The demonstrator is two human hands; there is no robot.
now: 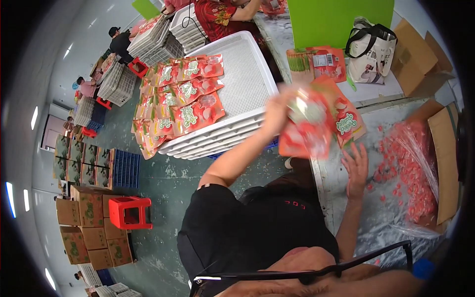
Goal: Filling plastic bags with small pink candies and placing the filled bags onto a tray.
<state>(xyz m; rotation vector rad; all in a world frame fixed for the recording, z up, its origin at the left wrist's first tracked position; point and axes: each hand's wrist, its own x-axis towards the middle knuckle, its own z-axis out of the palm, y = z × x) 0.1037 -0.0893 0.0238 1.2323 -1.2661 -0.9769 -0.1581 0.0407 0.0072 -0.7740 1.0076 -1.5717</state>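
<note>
My left hand [275,117] is closed on the edge of a red-and-tan printed pouch [309,126], smeared by motion, lifted over the table's near edge. Behind it lies another such pouch [348,120], partly covered. Just below that one is my right hand [356,171], its fingers spread and nothing seen in them; whether a fingertip touches the pouch I cannot tell. To the left, overlapping rows of filled pouches [190,91] lie on a white mesh tray [250,74], the top one of a stack, some hanging past its edge.
Small red wrapped pieces [410,168] spill from a plastic-lined carton [445,163] at right. Flat pouches [326,64], a tote bag [371,52], an open carton [410,59] and a green panel [339,22] stand beyond. A red stool [129,213] is on the floor; a co-worker [217,20] stands past the trays.
</note>
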